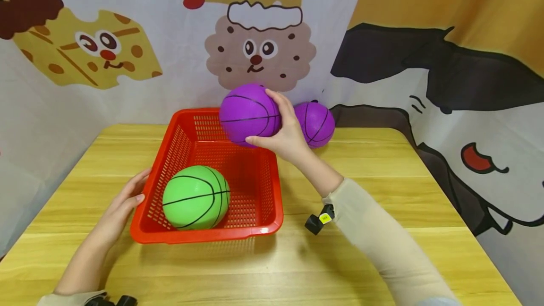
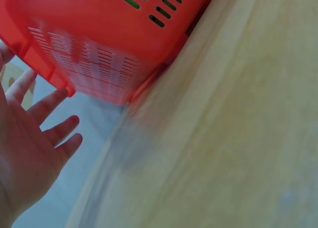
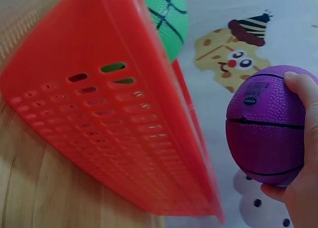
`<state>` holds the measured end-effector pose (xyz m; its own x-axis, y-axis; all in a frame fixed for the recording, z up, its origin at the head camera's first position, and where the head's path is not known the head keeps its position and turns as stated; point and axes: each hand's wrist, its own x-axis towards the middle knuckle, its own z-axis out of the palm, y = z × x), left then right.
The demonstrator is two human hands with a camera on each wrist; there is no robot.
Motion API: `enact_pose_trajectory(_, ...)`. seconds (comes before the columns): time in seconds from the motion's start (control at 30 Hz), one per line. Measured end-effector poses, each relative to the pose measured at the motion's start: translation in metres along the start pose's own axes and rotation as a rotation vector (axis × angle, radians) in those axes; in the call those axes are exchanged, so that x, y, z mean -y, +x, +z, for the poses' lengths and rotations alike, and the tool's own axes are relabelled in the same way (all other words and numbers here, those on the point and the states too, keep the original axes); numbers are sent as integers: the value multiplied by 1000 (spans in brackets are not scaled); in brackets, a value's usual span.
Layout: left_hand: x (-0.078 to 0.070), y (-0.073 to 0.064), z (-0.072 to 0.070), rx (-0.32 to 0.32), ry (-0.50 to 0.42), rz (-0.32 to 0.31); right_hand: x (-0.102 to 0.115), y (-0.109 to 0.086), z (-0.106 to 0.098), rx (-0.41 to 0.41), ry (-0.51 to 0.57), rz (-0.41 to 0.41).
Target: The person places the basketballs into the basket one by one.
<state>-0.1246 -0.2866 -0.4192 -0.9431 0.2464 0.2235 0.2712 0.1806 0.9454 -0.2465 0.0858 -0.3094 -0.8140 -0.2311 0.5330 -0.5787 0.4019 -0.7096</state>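
My right hand grips a purple toy basketball from its right side, thumb below and fingers above. The ball is held over the far right part of a red plastic basket. Inside the basket, toward its near left corner, lies a green toy basketball. My left hand is at the basket's left rim, its thumb on the edge. In the left wrist view its fingers are spread and fairly straight, with fingertips by the rim.
Another purple ball sits on the table behind my right hand, close to the cartoon-printed cloth at the back. The basket stands on a wood-grain table. A black wrist device hangs at my right sleeve.
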Motion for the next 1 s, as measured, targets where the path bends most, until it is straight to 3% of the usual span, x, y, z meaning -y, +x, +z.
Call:
enact_pose_trajectory(0.47, 1, -1, -1, 4, 8, -2, -9, 20, 48, 202, -12, 87)
enact_pose_trajectory(1.0, 0, 0, 0, -2, 15, -9, -35, 32, 62, 375, -130, 56)
